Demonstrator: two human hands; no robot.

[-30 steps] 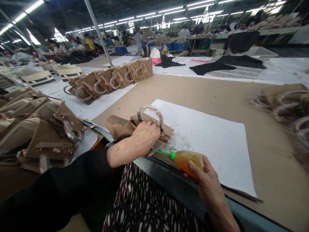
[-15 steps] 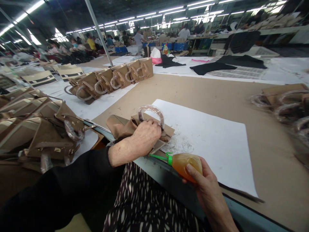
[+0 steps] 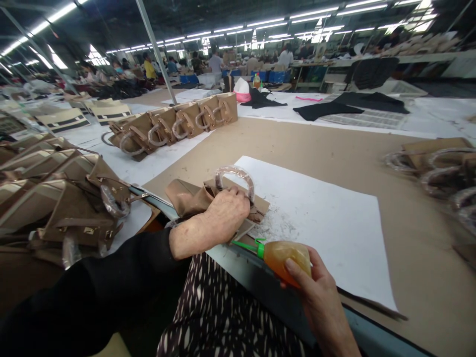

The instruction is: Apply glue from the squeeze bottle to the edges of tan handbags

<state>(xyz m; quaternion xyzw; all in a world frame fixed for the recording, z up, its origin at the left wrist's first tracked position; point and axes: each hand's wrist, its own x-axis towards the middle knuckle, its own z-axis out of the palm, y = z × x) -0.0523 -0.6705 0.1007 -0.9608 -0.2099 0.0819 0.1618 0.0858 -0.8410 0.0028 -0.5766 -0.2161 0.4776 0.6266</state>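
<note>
A brown handbag [image 3: 189, 196] lies at the table's near edge, its looped handle wrapped in clear plastic. My left hand [image 3: 226, 213] is closed on the bag just below that handle; its fingertips are partly hidden. In my right hand [image 3: 312, 282] is a squeeze bottle [image 3: 284, 258] of amber liquid, tipped sideways with thumb and fingers around its body. The bottle's thin green nozzle points left, and its tip reaches the bag's lower edge under my left hand. Whether the tip touches the bag I cannot tell.
A white sheet [image 3: 327, 223] with small scraps lies on brown board [image 3: 334, 144]. More handbags stand at left [image 3: 67, 198], in a row at the back [image 3: 178, 121], and at right [image 3: 442, 158]. Black fabric pieces [image 3: 327, 109] lie farther off. Several people work in the background.
Both hands keep their holds on the bag and the bottle. The view has shifted slightly, and the bottle and nozzle have barely moved relative to the bag.
</note>
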